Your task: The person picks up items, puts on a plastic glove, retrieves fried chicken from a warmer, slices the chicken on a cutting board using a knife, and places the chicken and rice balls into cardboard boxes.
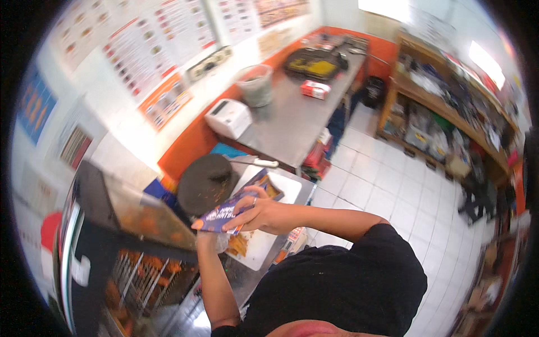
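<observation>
A purple printed cardboard carton (217, 218) slants above the white cutting board (252, 261). My right hand (265, 212), with a ring on one finger, grips it from the near side. My left hand (221, 242) is at the carton's lower left end, mostly hidden by it; clear plastic shows around it. Brown food shows in an open cardboard tray or box end (273, 187) beyond my right hand. Cut golden-brown food pieces (238, 244) lie on the board below the hands. At the board's far end is a knife with a white handle (266, 163).
A dark round pan or slab (206, 183) adjoins the board. At lower left, a rack holds orange-brown food (158, 267). A steel counter (286, 126) carries a white box-shaped device (229, 118), a bucket (255, 86) and a red-white pack (315, 89). Wooden shelves (446, 111) stand right.
</observation>
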`<action>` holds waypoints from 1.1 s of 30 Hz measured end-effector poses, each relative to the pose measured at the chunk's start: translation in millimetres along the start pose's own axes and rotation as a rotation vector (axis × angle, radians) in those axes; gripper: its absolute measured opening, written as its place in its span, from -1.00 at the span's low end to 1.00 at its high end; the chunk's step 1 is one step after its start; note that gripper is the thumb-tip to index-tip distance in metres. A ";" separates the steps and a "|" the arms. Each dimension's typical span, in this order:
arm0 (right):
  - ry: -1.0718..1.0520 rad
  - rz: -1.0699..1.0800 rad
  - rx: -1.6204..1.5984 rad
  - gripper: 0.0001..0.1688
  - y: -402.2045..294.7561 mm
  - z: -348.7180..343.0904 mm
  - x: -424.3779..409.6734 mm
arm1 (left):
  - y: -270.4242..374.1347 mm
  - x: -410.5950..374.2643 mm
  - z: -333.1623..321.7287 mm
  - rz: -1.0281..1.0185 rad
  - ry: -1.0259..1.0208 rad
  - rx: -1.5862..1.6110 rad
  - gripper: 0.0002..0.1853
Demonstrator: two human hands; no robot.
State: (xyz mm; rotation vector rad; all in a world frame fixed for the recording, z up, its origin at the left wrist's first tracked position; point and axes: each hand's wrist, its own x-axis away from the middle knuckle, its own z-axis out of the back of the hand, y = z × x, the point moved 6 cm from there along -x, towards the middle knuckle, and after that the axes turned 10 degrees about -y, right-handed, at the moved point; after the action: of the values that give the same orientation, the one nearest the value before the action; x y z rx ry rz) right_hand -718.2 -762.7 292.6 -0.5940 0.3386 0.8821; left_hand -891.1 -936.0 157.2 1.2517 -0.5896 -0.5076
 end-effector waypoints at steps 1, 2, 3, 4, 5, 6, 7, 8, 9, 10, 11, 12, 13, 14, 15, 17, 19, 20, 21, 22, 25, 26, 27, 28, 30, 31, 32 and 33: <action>-0.009 -0.030 -0.016 -0.64 6.6 -5.2 11.6 | -18.6 -8.2 -9.1 0.066 -0.042 0.033 -0.63; -0.025 -0.063 -0.029 -0.63 14.3 -11.2 24.5 | -35.4 -19.4 -22.5 0.128 -0.088 0.066 -0.63; 0.009 -0.101 -0.018 -0.59 23.8 -18.6 39.2 | -48.1 -30.7 -37.9 0.174 -0.129 0.083 -0.63; 0.086 -0.170 -0.008 -0.58 32.3 -19.6 51.3 | -59.4 -39.0 -51.6 0.216 -0.159 0.095 -0.64; 0.157 -0.224 -0.004 -0.56 37.6 -19.6 60.1 | -67.6 -43.3 -63.5 0.250 -0.171 0.104 -0.64; 0.228 -0.275 0.000 -0.55 40.1 -17.7 70.7 | -74.6 -47.4 -73.8 0.272 -0.175 0.099 -0.64; 0.253 -0.433 0.058 -0.59 44.3 -15.7 81.8 | -77.3 -51.4 -85.6 0.289 -0.172 0.087 -0.65; 0.365 -0.525 0.009 -0.60 49.3 -13.8 95.8 | -78.4 -53.3 -95.0 0.286 -0.168 0.068 -0.65; 0.478 -0.612 -0.041 -0.61 57.1 -16.3 112.0 | -77.7 -56.7 -101.8 0.268 -0.159 0.034 -0.65; 0.593 -0.699 -0.085 -0.62 64.0 -20.4 131.0 | -70.4 -57.2 -108.2 0.086 -0.155 0.025 -0.65; 0.680 -0.729 0.052 -0.52 61.9 -23.6 142.6 | -54.4 -54.2 -112.7 -0.101 -0.138 0.019 -0.64; 0.813 -0.851 -0.084 -0.44 68.2 -33.3 156.6 | -38.7 -48.7 -116.6 -0.287 -0.118 0.016 -0.63; 0.952 -0.998 -0.201 -0.35 72.0 -40.7 179.9 | 12.6 -37.2 -137.2 -0.069 -0.051 -0.534 -0.66; 1.082 -1.103 -0.355 -0.25 73.1 -51.2 187.5 | 22.8 -28.5 -141.8 -0.106 -0.042 -0.567 -0.64; 0.882 -1.205 -0.126 0.01 78.8 -57.0 193.6 | 28.2 -25.1 -147.5 -0.145 -0.038 -0.596 -0.63; 0.860 -1.298 0.025 0.00 78.4 -61.4 199.6 | 39.3 -14.9 -157.7 -0.166 -0.013 -0.658 -0.61; 0.784 -1.414 0.018 -0.02 82.8 -69.6 207.9 | 46.7 -5.2 -165.8 -0.132 0.023 -0.720 -0.60; 0.719 -1.483 -0.069 -0.04 87.7 -77.6 212.8 | 45.0 -4.4 -165.9 -0.139 0.008 -0.729 -0.60; 0.651 -1.548 -0.157 -0.05 92.4 -86.6 218.0 | 41.8 -3.0 -164.2 -0.145 -0.006 -0.737 -0.59; 0.618 -1.562 -0.175 -0.09 96.1 -93.5 221.8 | 40.3 -0.9 -164.6 -0.150 -0.022 -0.746 -0.58; 0.568 -1.547 -0.178 -0.22 109.0 -112.5 230.0 | 38.2 11.1 -159.0 -0.035 0.023 -0.783 -0.60; 0.585 -1.505 -0.144 -0.27 111.5 -115.6 231.0 | 37.7 14.8 -155.1 -0.097 0.072 -0.774 -0.61; 0.602 -1.463 -0.109 -0.32 113.1 -118.6 232.6 | 33.6 19.9 -148.6 -0.160 0.121 -0.765 -0.61; 0.577 -1.419 -0.138 -0.34 113.2 -120.3 227.5 | 28.9 27.2 -138.3 -0.215 0.177 -0.756 -0.62; 0.528 -1.337 -0.191 -0.39 110.1 -117.4 221.4 | 5.1 33.7 -116.3 -0.104 0.181 -0.660 -0.60; 0.530 -1.248 -0.261 -0.43 103.8 -110.8 214.1 | -4.4 37.7 -108.9 -0.048 0.185 -0.609 -0.58; 0.536 -1.163 -0.329 -0.46 94.4 -100.4 207.2 | -5.1 42.6 -106.0 0.007 0.182 -0.586 -0.58; 0.541 -1.078 -0.395 -0.49 89.0 -96.0 202.3 | -2.7 49.8 -101.2 0.061 0.179 -0.563 -0.57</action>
State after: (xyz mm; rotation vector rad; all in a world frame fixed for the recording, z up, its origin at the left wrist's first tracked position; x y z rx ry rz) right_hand -672.0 -652.5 83.4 -1.2219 0.2673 -0.2821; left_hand -786.9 -896.0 140.7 0.7308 -0.2999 -0.4624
